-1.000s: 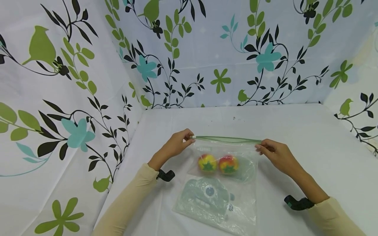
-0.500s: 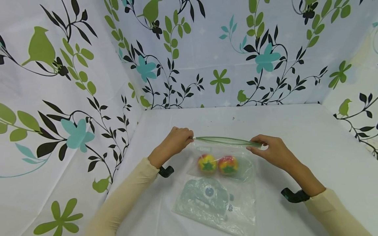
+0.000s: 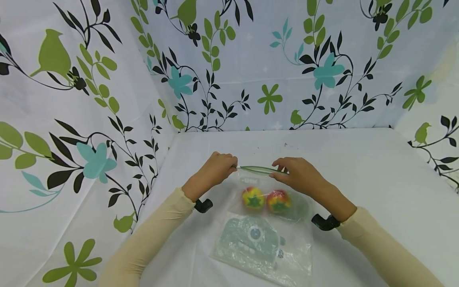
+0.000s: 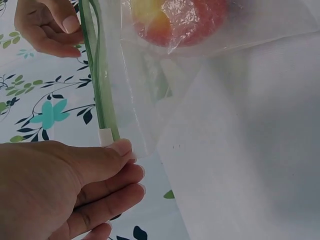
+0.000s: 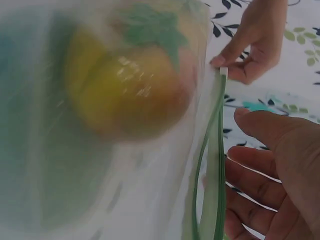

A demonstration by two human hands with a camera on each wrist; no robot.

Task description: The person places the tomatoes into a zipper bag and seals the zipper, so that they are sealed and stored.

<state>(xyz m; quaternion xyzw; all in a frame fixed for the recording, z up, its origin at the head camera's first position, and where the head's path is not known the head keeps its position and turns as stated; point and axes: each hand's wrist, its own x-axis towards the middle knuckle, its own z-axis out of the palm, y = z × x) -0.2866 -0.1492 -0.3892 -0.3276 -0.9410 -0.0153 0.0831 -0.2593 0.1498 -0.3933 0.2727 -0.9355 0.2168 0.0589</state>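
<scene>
A clear zipper bag lies on the white table, its green zipper edge raised towards the back and parted along the middle. Inside are two round red-and-yellow fruit-like things, a left one and a right one, each with a green star-shaped cap. My left hand pinches the zipper's left end, beside the white slider. Along the zipper's right part is my right hand. In the right wrist view, that hand's thumb and fingers are spread apart, fingertips at the green strip.
A pale teal shape with a round mark shows in or through the bag's lower half. White cloth covers the table. Patterned curtains stand behind and at both sides. Each wrist carries a black camera mount.
My right hand has slid left along the zipper from the bag's right corner and its fingers have loosened. My left hand stays at the left end, having turned its back upward.
</scene>
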